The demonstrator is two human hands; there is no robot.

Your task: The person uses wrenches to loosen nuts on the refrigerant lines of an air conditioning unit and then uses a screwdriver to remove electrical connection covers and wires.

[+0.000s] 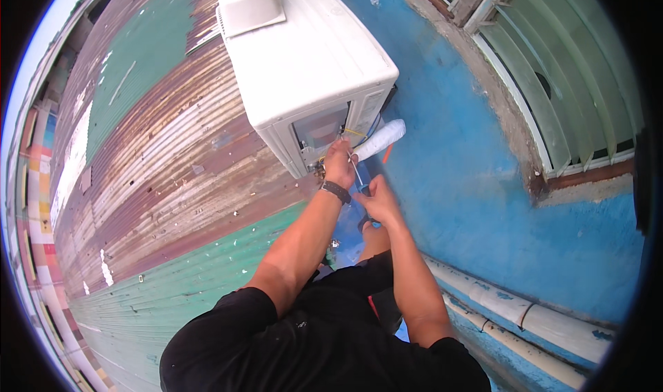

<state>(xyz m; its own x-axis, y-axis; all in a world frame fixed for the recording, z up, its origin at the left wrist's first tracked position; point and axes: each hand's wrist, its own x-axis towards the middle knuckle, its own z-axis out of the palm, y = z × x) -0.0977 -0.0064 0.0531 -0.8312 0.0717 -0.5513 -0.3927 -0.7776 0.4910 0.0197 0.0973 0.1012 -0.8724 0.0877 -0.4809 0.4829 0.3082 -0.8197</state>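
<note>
A white outdoor air-conditioner unit (pixel 304 54) hangs off a blue wall above a rusty corrugated roof. Its side panel is off, and wires show in the opening (pixel 324 126). My left hand (pixel 339 163), with a dark wristband, is at that opening and pinches the top of a thin tool shaft (pixel 358 174). My right hand (pixel 376 200) is closed around the lower end of the same tool, just below the unit. A white wrapped pipe bundle (pixel 380 139) sticks out of the unit's side next to my left hand.
The blue wall (pixel 469 185) runs along the right, with a louvred window (pixel 566 67) above a worn ledge. White insulated pipes (pixel 525 316) run along the wall at lower right. The corrugated metal roof (pixel 159 157) drops away on the left. My dark shirt fills the bottom.
</note>
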